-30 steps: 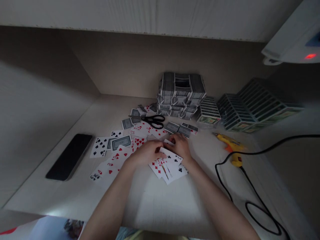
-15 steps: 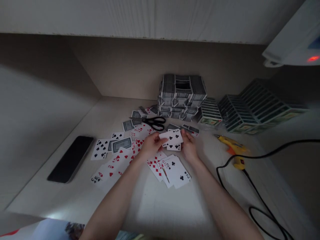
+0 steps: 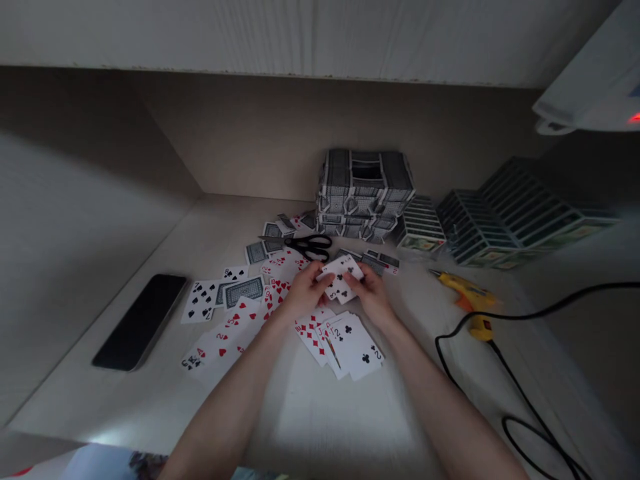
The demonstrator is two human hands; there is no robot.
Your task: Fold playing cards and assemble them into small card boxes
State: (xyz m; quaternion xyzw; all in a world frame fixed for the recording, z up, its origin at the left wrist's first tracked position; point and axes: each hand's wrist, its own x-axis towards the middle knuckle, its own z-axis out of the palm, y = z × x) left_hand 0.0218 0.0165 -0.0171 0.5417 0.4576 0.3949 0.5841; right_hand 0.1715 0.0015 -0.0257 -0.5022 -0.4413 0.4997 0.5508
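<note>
Between my two hands is a small bunch of playing cards (image 3: 343, 279), faces up, with black clubs showing. My left hand (image 3: 307, 292) grips the bunch at its left edge, thumb on top. On the other side my right hand (image 3: 371, 293) pinches the cards with its thumb across the face. Just below lies a fanned pile of cards topped by the two of clubs (image 3: 356, 347), with red diamonds sticking out at its left. Overlapping heart cards (image 3: 235, 327) spread out left of my left forearm. Black-handled scissors (image 3: 313, 247) rest beyond my left hand.
A box built from folded cards (image 3: 365, 190) stands at the back, with stacked green-edged card packs (image 3: 500, 220) to its right. A yellow glue gun (image 3: 465, 293) and its black cable (image 3: 550, 307) lie at the right. At the left lies a phone (image 3: 143, 321), near the seven of spades (image 3: 199, 302).
The cards in my hands have turned and come together into a tilted bunch. My right hand has shifted slightly left, its thumb now over the card faces.
</note>
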